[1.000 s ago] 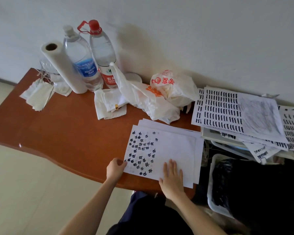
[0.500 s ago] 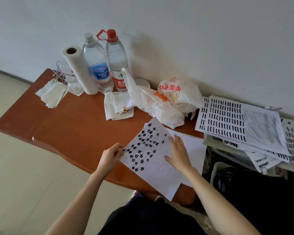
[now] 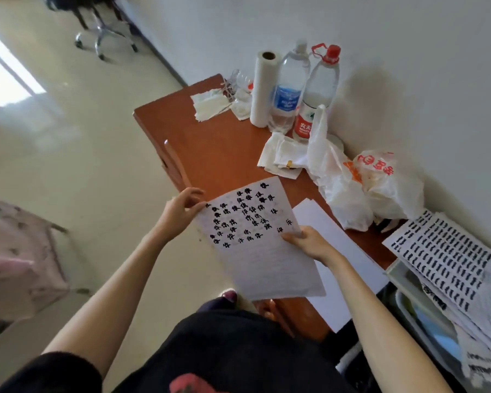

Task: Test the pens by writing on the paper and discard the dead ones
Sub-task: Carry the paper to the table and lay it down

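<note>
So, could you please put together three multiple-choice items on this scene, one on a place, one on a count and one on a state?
1. Where does the paper towel roll stand?
A. Beside the two bottles at the far end of the table
B. On the floor
C. On the stack of marked sheets

2. How many water bottles stand on the table?
A. One
B. Two
C. Four

3. How is the sheet with black characters held?
A. Lying flat, untouched
B. Crumpled in one hand
C. Lifted, pinched by both hands

Answers:
1 A: the roll is upright next to the blue-label bottle.
2 B: only the blue-label bottle and the red-cap bottle show.
3 C: the left hand pinches its far corner and the right hand its right edge, with a blank sheet left on the table.
</note>
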A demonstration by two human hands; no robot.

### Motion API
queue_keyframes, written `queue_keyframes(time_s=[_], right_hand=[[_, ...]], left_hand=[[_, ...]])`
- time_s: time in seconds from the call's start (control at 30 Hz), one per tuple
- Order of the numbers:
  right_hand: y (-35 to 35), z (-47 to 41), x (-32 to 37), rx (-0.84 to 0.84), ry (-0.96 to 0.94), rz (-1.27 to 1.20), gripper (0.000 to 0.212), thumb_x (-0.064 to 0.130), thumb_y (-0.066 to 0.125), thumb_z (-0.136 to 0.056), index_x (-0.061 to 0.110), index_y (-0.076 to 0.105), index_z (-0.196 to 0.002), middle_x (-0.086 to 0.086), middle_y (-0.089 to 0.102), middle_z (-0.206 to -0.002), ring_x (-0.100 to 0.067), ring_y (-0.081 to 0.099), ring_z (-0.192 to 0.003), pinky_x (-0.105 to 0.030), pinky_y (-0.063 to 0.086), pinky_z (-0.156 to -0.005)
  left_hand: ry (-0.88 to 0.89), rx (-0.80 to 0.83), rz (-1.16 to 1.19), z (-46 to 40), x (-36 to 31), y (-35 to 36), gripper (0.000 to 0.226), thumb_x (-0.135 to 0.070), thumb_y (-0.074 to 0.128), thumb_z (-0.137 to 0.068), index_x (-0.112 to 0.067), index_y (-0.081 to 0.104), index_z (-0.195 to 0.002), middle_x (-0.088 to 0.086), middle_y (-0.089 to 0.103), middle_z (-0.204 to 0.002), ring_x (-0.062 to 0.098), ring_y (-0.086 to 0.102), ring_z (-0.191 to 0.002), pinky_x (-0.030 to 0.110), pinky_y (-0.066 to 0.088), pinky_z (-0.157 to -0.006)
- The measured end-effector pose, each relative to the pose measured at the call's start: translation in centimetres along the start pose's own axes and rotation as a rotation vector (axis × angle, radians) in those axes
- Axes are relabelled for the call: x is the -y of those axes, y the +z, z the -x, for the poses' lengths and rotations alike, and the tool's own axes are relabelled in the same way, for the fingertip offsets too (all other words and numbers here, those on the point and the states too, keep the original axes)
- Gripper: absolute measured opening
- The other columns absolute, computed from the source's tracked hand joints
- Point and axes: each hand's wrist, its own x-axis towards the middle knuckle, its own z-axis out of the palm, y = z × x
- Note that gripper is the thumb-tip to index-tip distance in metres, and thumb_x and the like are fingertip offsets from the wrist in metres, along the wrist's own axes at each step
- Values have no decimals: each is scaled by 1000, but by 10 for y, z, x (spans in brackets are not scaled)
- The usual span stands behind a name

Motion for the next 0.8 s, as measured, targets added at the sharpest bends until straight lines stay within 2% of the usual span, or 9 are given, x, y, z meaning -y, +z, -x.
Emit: queue_keyframes(time_s=[0.1, 0.17, 0.23, 0.3, 0.43, 0.5, 0.57, 0.63, 0.8], right_hand=[[25, -2, 19, -27, -125, 97, 21, 26, 52, -92, 10, 65, -94, -6, 63, -90, -19, 59, -83, -29, 44, -68], [43, -5, 38, -6, -218, 175, 26, 23, 47, -95, 9, 64, -108, -1, 63, -101, -13, 57, -92, -23, 41, -72], [61, -10, 56, -18, -305, 237, 29, 17, 44, -96, 7, 59, -118, 3, 60, -111, -12, 54, -101, -11, 39, -75], [78, -14, 69, -31, -381, 252, 30, 10, 42, -96, 4, 56, -121, 7, 54, -112, -12, 53, -97, 2, 36, -65], [108, -41, 90, -18, -481, 308, 33, 11, 39, -97, 5, 51, -127, -2, 61, -110, -19, 56, -93, -8, 40, -63], [129, -65, 98, -5, -480, 324, 35, 13, 38, -97, 5, 49, -130, -9, 59, -125, -24, 56, -109, -19, 45, -80], [153, -87, 107, 11, -431, 312, 36, 14, 39, -97, 6, 46, -131, -10, 53, -133, -24, 48, -123, -18, 36, -96], [176, -111, 118, 41, -369, 310, 37, 14, 39, -97, 6, 44, -133, -9, 50, -135, -24, 45, -127, -22, 32, -102], [215, -176, 177, 35, -314, 357, 36, 12, 40, -97, 5, 44, -132, -12, 50, -135, -26, 46, -126, -13, 29, -93]], left_hand=[[-137, -258, 230, 41, 25, -11, 30, 0, 51, -89, 1, 51, -120, 18, 61, -107, 19, 56, -97, 19, 46, -82], [-207, -373, 358, 68, 41, -22, 31, 1, 46, -91, 2, 49, -122, 19, 61, -109, 8, 61, -90, 8, 46, -73], [-268, -425, 450, 96, 53, -31, 30, -2, 43, -94, -2, 48, -123, 13, 61, -106, -3, 63, -78, 9, 48, -68], [-319, -475, 512, 121, 63, -34, 30, -4, 40, -95, -4, 48, -124, 11, 61, -105, 3, 62, -82, 12, 49, -68], [-405, -615, 620, 143, 83, -41, 29, -1, 38, -95, -6, 49, -121, 6, 63, -98, 2, 64, -80, 13, 51, -69], [-439, -654, 655, 138, 97, -48, 28, 0, 37, -95, -9, 50, -119, 1, 64, -94, -2, 65, -76, 13, 51, -69], [-476, -678, 692, 125, 114, -60, 29, 0, 37, -95, -9, 50, -119, 2, 64, -94, -3, 64, -75, 13, 51, -69], [-496, -675, 698, 105, 130, -82, 29, 0, 37, -95, -6, 50, -120, 6, 63, -95, -5, 64, -73, 15, 50, -70], [-462, -678, 648, 37, 168, -177, 29, 1, 38, -94, -3, 50, -121, 1, 64, -92, -5, 63, -74, 10, 49, -70]])
